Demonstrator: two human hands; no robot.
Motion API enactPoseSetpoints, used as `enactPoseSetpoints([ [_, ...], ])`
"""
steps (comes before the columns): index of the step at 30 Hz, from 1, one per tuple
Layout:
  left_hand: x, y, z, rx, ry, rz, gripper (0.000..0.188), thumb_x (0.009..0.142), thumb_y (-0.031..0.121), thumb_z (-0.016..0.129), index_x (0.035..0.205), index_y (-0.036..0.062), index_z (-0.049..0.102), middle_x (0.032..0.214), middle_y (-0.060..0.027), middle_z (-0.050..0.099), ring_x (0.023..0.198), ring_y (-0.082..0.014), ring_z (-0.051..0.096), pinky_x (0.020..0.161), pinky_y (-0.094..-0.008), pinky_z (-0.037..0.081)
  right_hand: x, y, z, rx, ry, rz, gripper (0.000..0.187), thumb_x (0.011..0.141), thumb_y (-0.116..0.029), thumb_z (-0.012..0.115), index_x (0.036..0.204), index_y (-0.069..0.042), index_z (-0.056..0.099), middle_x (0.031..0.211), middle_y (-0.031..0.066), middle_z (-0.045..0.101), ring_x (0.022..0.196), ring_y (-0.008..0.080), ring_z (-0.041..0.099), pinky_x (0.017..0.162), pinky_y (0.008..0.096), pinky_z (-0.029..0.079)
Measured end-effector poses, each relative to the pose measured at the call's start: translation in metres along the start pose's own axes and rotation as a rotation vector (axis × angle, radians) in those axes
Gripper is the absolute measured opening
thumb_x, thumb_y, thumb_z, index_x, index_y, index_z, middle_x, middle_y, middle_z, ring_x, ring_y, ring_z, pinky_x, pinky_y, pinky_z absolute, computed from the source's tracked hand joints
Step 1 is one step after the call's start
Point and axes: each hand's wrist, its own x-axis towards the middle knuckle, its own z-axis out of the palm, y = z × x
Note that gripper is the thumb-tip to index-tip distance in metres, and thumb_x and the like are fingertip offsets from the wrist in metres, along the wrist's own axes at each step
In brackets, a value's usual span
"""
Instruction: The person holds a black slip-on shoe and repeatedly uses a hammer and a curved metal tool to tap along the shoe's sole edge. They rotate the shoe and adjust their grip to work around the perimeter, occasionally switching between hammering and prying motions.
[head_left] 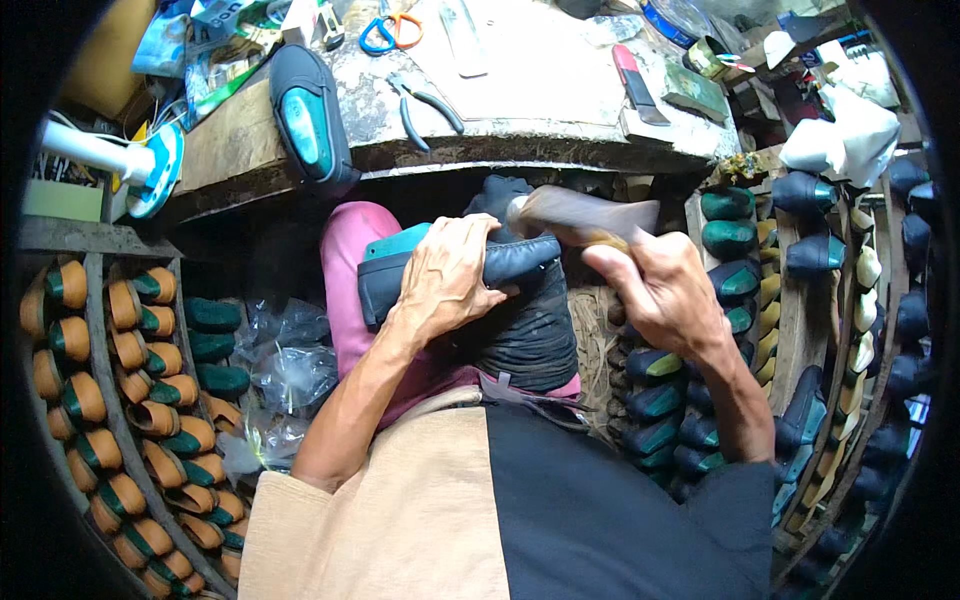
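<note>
A dark blue-black shoe [525,258] with a teal-green piece at its heel end lies on its side over my lap. My left hand [452,262] is closed around it from above, fingers curled over the near and far sides. In my right hand [665,290] is a hammer [585,212], its head smeared by motion just above the shoe's toe end. Whether the hammer touches the shoe I cannot tell. Under the shoe lies a dark cloth wrap [530,345] on my leg, beside a pink trouser leg [345,250].
On the bench [540,90] ahead lie another dark shoe [308,115], pliers [420,108], scissors [390,32] and a red-handled cutter [638,85]. Racks with brown shoes [150,350] stand left; dark shoes [815,255] fill racks at right. A white lamp [100,155] juts in at left.
</note>
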Motion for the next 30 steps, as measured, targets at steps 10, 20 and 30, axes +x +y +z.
enactPoseSetpoints([
  [10, 0.025, 0.003, -0.042, -0.225, 0.100, -0.001, 0.067, 0.077, 0.028, 0.100, 0.134, 0.0077, 0.074, 0.124, -0.0186, 0.077, 0.117, -0.0403, 0.073, 0.107, -0.0509, 0.056, -0.014, 0.045, 0.020, 0.272, 0.242, 0.035, 0.048, 0.118, -0.044, 0.065, 0.095, -0.003, 0.070, 0.061, 0.0091, 0.060, 0.051, 0.0256, 0.059, 0.052, 0.0420, 0.044],
  [20, -0.087, -0.034, -0.103, -0.786, 0.148, -0.329, 0.066, 0.083, -0.008, 0.098, 0.138, 0.0076, 0.064, 0.130, -0.0082, 0.078, 0.120, -0.0171, 0.075, 0.109, -0.0362, 0.063, -0.037, -0.014, 0.034, 1.208, 0.329, 0.082, 0.065, 0.124, -0.057, 0.046, 0.111, 0.002, 0.070, 0.060, -0.0072, 0.044, 0.047, 0.0026, 0.033, 0.045, 0.0252, 0.024],
  [30, -0.117, -0.016, -0.101, -0.507, 0.179, -0.280, 0.069, 0.087, 0.001, 0.098, 0.145, 0.0092, 0.061, 0.132, -0.0128, 0.080, 0.118, -0.0224, 0.079, 0.101, -0.0382, 0.063, -0.024, -0.031, 0.106, 0.750, -0.050, -0.063, 0.036, 0.120, -0.031, 0.060, 0.117, 0.002, 0.076, 0.068, 0.0120, 0.067, 0.056, 0.0233, 0.063, 0.057, 0.0432, 0.049],
])
